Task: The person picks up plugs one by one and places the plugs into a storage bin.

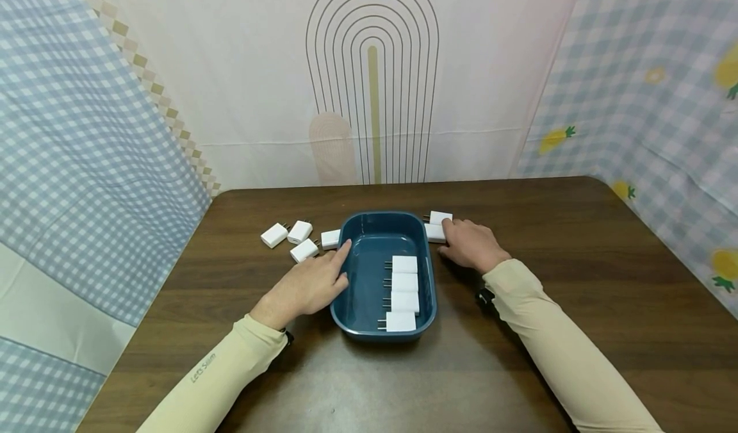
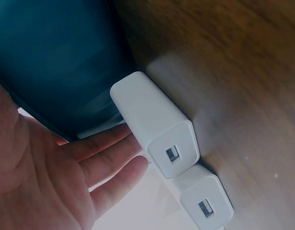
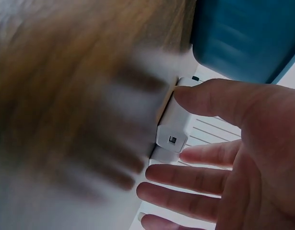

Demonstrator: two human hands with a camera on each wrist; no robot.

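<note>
A blue rectangular tub [image 1: 360, 292] holds several white plug chargers [image 1: 405, 282], lined up along its right side with prongs pointing left. My left hand [image 1: 308, 285] lies over the tub's left rim, index finger extended, holding nothing. Beside its straight fingers in the left wrist view stand two chargers with USB ports showing, the nearer-looking one [image 2: 157, 115] close to the fingertips. Right of the tub, my right hand [image 1: 474, 244] is at two chargers lying side by side, the closer one [image 1: 435, 232] under its fingertips. In the right wrist view the thumb overlaps a charger [image 3: 173, 127]; the other fingers are spread.
Several loose chargers [image 1: 300, 232] lie left of the tub on the brown wooden table [image 1: 548, 228]. A white cloth with arch lines [image 1: 259, 87] hangs behind the table. Checked cloths flank it, the left one [image 1: 86, 132] and the right one [image 1: 646, 100].
</note>
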